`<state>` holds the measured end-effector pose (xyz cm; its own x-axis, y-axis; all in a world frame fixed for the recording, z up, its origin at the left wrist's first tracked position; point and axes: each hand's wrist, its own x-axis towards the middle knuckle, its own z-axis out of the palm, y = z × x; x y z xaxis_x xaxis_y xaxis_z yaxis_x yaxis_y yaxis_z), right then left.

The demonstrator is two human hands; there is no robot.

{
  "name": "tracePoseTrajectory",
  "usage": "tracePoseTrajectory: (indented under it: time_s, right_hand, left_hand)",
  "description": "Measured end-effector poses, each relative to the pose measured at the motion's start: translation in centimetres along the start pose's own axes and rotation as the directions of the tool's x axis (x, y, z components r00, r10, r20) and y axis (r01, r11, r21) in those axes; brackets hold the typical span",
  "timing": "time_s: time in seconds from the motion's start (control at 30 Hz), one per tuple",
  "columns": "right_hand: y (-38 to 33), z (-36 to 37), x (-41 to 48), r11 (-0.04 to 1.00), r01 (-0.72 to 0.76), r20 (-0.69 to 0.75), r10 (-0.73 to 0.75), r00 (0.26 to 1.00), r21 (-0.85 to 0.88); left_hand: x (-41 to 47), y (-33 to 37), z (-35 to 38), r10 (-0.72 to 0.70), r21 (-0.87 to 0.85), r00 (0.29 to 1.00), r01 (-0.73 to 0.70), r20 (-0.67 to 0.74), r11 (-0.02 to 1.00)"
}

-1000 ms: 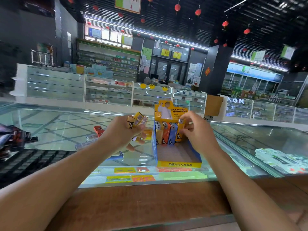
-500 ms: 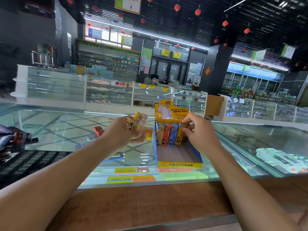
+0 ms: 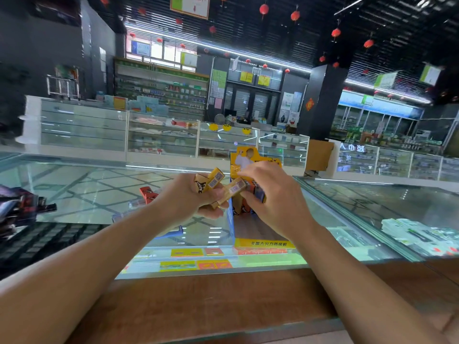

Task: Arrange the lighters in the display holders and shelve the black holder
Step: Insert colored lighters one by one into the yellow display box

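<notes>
1. Fingers [image 3: 249, 195] of the right hand [image 3: 275, 202]: clamped, thumb against forefinger, on one yellow lighter [image 3: 232, 192]. Half a second earlier they were at the row inside the display holder [image 3: 263, 243]. They have since come back leftward to meet the left hand [image 3: 188, 197].
2. Fingers [image 3: 211, 214] of the left hand: curled round the stock of yellow lighters [image 3: 212, 181], just left of the right fingers. The pinched piece is not yet free of this stock.
3. Bearing on the task: the previous lighter is judged seated and a fresh one is being drawn, so the filling cycle repeats. Shelving has not begun.
4. Held stock: three yellow pieces visible, two in the left grip and one in the pinch. Any deeper in the palm are hidden.
5. Holder: one, directly behind and below the right fingers.
   - The row is mostly covered by the right hand.
   - One orange lighter [image 3: 246, 208] and one blue-topped lighter [image 3: 260, 194] show.
   - The front of the tray is unfilled.
6. Loose on the glass surface [image 3: 372, 202]: one red lighter [image 3: 146, 193] left of the left fingers, one pale lighter [image 3: 137, 202] beside it, and one blue lighter [image 3: 173, 232] below the left wrist.
7. Black holder: cannot be made out.
</notes>
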<state>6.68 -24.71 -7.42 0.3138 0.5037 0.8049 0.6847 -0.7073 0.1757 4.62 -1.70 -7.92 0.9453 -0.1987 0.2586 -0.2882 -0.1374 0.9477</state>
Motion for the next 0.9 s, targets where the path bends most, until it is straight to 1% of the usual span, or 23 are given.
tracePoseTrajectory:
  time_s: [0.13,0.17,0.23,0.3,0.37,0.4,0.47,0.53,0.63,0.73,0.8,0.9]
  right_hand:
    - [-0.4,0.5,0.2,0.988,0.140,-0.032,-0.142,0.989,-0.067]
    - [-0.3,0.4,0.1,0.985,0.153,-0.032,-0.156,0.987,-0.077]
    - [0.1,0.3,0.0,0.988,0.134,-0.013,-0.136,0.991,-0.072]
    - [0.2,0.5,-0.1,0.998,0.063,0.009,-0.063,0.998,0.007]
    - [0.0,0.6,-0.1,0.980,-0.082,0.009,0.081,0.997,0.179]
    - [-0.2,0.4,-0.1,0.945,-0.169,0.011,0.173,0.985,0.278]
    - [-0.6,0.0,0.0,0.833,-0.327,0.054,0.340,0.939,0.447]
    - [-0.6,-0.2,0.0,0.725,-0.427,0.130,0.429,0.894,0.540]
    - [-0.4,-0.1,-0.1,0.675,-0.493,0.192,0.473,0.860,0.549]
    - [-0.7,0.0,-0.2,0.619,-0.508,0.189,0.507,0.841,0.598]
    - [-0.9,0.1,-0.2,0.625,-0.501,0.178,0.506,0.844,0.598]
    - [-0.7,0.5,-0.3,0.692,-0.501,0.167,0.493,0.854,0.521]
  left_hand:
    - [-0.2,0.1,0.2,0.034,0.039,0.999,-0.035,0.030,0.999]
    - [-0.2,0.2,0.2,0.033,0.030,0.999,-0.034,0.017,0.999]
    - [-0.1,0.4,0.2,0.028,-0.002,0.999,-0.029,-0.046,1.000]
    - [0.0,0.4,0.0,0.034,-0.018,0.992,-0.036,-0.122,0.999]
    - [0.2,0.1,-0.4,0.039,0.001,0.983,-0.039,-0.178,0.999]
    - [0.3,0.0,-0.6,0.038,0.012,0.981,-0.037,-0.191,0.999]
    - [0.3,-0.2,-0.7,0.034,0.028,0.980,-0.030,-0.195,0.999]
    - [0.1,-0.1,-0.6,0.028,0.047,0.983,-0.020,-0.179,0.999]
    - [0.0,0.0,-0.3,0.018,0.072,0.988,-0.007,-0.151,0.997]
    - [-0.1,-0.1,-0.3,0.018,0.115,0.990,-0.002,-0.141,0.993]
    - [-0.1,0.0,-0.4,0.021,0.124,0.990,-0.003,-0.140,0.992]
    - [-0.2,0.0,-0.4,0.036,0.144,0.982,-0.010,-0.184,0.990]
